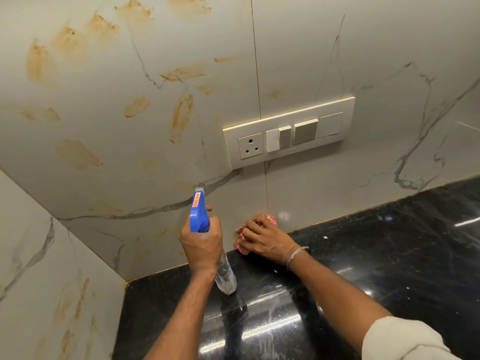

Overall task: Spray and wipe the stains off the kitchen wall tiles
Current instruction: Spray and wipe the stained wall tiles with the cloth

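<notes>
Nearest to the camera are the two bare forearms, which reach forward over the glossy black stone counter [363, 242]. The right one comes out of a rolled pale sleeve [405, 339].

The left hand [201, 242] is closed around the neck of a clear plastic spray bottle with a blue trigger head [198, 214]. One finger lies forward at the trigger, but I cannot tell if it presses. The clear body of the bottle hangs below the fist, close to the counter, and I cannot tell if it touches it. The long axis of the bottle goes up and away from the fist, so the nozzle points at the wall above.

The right hand [267, 241], with a thin metal bangle [296, 257] on its wrist, lies just to the right of the left fist. Its fingers are bent over a crumpled pink checked cloth [242, 239] and press it where the wall meets the counter.

Beyond both hands stands the grey-veined white marble wall tile [104, 141]. The orange-brown stains [181, 113] lie up and to the left of the spray grip, well apart from the cloth. The left hand is nearer to them. In my judgement the next move needs the nozzle to be raised higher toward these marks, and then the cloth must travel up and leftward.

A cream switch plate with a socket [288, 131] sits up and to the right of the cloth, so spray should be kept away from it.
</notes>
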